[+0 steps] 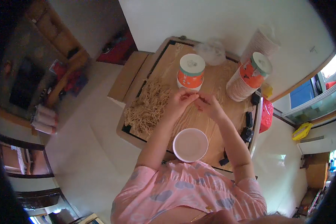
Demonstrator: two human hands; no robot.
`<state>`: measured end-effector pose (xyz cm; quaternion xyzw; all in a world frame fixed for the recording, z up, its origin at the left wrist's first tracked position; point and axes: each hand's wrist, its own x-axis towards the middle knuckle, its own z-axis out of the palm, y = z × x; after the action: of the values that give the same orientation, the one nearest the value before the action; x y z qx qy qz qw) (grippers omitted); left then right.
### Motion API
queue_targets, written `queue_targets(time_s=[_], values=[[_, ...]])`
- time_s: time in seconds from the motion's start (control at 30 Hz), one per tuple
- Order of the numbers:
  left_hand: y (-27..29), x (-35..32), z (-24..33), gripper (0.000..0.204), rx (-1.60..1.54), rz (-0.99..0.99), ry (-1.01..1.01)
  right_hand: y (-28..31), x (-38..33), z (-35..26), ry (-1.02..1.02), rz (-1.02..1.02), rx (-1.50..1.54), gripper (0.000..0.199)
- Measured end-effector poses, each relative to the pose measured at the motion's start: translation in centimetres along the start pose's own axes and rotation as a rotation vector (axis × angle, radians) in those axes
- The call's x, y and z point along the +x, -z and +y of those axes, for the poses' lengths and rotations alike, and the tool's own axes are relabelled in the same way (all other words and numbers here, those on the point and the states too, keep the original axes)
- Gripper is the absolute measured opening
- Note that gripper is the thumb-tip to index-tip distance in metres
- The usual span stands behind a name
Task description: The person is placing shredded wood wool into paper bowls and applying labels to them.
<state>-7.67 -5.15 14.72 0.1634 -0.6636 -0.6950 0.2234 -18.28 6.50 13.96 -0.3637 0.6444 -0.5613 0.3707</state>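
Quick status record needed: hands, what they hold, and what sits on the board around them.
surface: wooden board on a low table
left hand: fingers pinched on thin tan strands, at the edge of the heap
right hand: fingertips pinched, meeting the left hand; what it grips is too small to tell
heap: pile of tan dry strands, left part of the board
near person: white empty paper bowl, open side up
behind hands: orange-and-white lidded cup, upright
right rear: stack of paper cups, tilted, beside the board's edge
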Motion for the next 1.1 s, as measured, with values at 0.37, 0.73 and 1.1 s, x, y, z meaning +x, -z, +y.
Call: queue_targets(time_s=[0.37, 0.73, 1.1], values=[[-0.4, 2.0, -3.8, 0.01, -0.623, 0.202, -0.05, -0.5, -1.9, -0.6, 0.077, 0.246, 0.227, 0.01], [0.8, 0.8, -2.1, 0.011, -0.48, 0.121, 0.078, -0.8, -2.5, -1.3, 0.012, 0.242, 0.146, 0.01], [2.2, -0.2, -3.6, 0.019, 0.233, 0.063, -0.324, 3.4, -2.3, -5.5, 0.171, -0.071, -1.06, 0.011]])
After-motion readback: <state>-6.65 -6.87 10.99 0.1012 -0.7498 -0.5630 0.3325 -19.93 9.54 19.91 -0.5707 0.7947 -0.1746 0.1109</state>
